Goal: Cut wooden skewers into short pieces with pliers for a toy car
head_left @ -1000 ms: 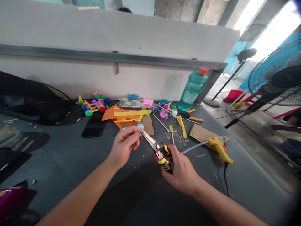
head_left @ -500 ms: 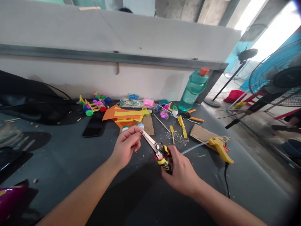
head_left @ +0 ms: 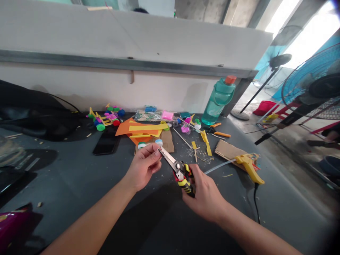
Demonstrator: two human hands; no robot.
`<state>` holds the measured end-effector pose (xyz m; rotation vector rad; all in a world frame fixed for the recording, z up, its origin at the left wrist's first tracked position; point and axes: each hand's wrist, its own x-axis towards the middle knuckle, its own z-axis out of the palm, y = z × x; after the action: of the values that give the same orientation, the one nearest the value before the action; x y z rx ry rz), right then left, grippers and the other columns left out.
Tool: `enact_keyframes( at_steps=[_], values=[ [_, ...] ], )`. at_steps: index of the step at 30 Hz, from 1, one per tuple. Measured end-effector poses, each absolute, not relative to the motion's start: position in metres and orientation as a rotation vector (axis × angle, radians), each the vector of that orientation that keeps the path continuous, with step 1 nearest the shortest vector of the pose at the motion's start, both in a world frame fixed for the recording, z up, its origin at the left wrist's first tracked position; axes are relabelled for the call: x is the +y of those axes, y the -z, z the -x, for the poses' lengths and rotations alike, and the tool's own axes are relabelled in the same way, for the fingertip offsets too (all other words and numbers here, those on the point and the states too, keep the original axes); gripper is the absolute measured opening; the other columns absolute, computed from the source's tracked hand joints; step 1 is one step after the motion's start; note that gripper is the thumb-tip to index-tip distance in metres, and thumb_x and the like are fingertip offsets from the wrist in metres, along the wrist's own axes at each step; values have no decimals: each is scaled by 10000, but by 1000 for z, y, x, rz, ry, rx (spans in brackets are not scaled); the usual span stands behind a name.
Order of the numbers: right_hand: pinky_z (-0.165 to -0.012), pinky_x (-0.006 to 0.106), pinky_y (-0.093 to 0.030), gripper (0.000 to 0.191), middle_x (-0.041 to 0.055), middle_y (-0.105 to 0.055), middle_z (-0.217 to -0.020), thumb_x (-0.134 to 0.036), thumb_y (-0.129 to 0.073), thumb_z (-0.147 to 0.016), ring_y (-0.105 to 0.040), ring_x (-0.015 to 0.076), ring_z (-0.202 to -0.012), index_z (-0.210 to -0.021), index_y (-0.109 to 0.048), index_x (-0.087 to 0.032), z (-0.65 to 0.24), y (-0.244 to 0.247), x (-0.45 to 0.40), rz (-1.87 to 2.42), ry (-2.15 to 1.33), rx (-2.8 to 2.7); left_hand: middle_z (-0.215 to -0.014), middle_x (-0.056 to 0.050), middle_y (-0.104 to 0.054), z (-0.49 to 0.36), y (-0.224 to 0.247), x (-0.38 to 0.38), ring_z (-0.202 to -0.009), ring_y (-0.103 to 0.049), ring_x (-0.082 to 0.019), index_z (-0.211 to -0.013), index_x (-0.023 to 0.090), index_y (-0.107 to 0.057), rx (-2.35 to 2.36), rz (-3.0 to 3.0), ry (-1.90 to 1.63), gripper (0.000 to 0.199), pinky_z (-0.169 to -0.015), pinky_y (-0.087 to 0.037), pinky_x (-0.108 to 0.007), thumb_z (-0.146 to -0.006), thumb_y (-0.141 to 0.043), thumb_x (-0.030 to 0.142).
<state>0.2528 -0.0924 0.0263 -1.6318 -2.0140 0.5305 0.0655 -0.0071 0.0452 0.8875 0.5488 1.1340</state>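
Observation:
My right hand (head_left: pixel 203 193) is wrapped round the yellow-and-black handles of the pliers-like cutters (head_left: pixel 178 166), whose long metal jaws point up and left. At the jaw tips, my left hand (head_left: pixel 145 166) pinches something too small to make out. Behind the fingers lie a brown cardboard piece (head_left: pixel 168 141) and a light blue bottle cap (head_left: pixel 158 142). Orange paper (head_left: pixel 122 128) and yellow strips (head_left: pixel 148 127) lie just beyond. A thin stick with yellow tape (head_left: pixel 196 152) rests right of the jaws among small scraps.
A yellow glue gun (head_left: pixel 248 166) with a black cord lies at the right beside cardboard. Farther back stand a teal bottle (head_left: pixel 217 101) and small colourful wheeled models (head_left: pixel 105 118). A black phone (head_left: pixel 105 142) lies left, near a black bag (head_left: pixel 34 113).
My left hand has shifted very slightly to the right at the jaw tips, its fingers curled a little differently. My right hand and the cutters look almost unmoved.

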Motion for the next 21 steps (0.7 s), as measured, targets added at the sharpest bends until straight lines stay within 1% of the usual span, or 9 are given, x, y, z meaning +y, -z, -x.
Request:
enact_keyframes(
  at_steps=[6,12,16,21],
  values=[
    [-611,268,-358,415,30,-548,-836,-215,-534,-665,-499,169,-687,-1048,-376,-196,-253,-27,-93,1616,-515,-2065,-627,27,-474,-58,-45,-1,-441,-329,-27,-688,143,-620,524,-978,-1102,168,-388,-206,-175,-695,-748,252],
    [-619,271,-364,437,38,-545,-853,-220,-538,-666,-502,176,-699,-1069,-372,-192,-253,-28,-95,1598,-495,-2094,-597,25,-461,-55,-44,2,-456,-327,-34,-687,140,-638,509,-1011,-1104,173,-414,-193,-189,-673,-769,252],
    [-641,277,-375,470,33,-540,-853,-214,-548,-660,-509,182,-723,-1094,-371,-191,-253,-28,-95,1593,-498,-2076,-600,24,-460,-56,-44,0,-452,-336,-33,-691,137,-640,491,-968,-1092,158,-415,-213,-182,-695,-749,251],
    [-614,260,-366,430,12,-533,-800,-212,-542,-669,-505,168,-686,-1062,-367,-198,-251,-29,-95,1565,-568,-2077,-610,17,-468,-56,-45,-1,-475,-354,-42,-693,133,-638,470,-946,-1083,153,-411,-225,-170,-703,-739,248]
  ],
)
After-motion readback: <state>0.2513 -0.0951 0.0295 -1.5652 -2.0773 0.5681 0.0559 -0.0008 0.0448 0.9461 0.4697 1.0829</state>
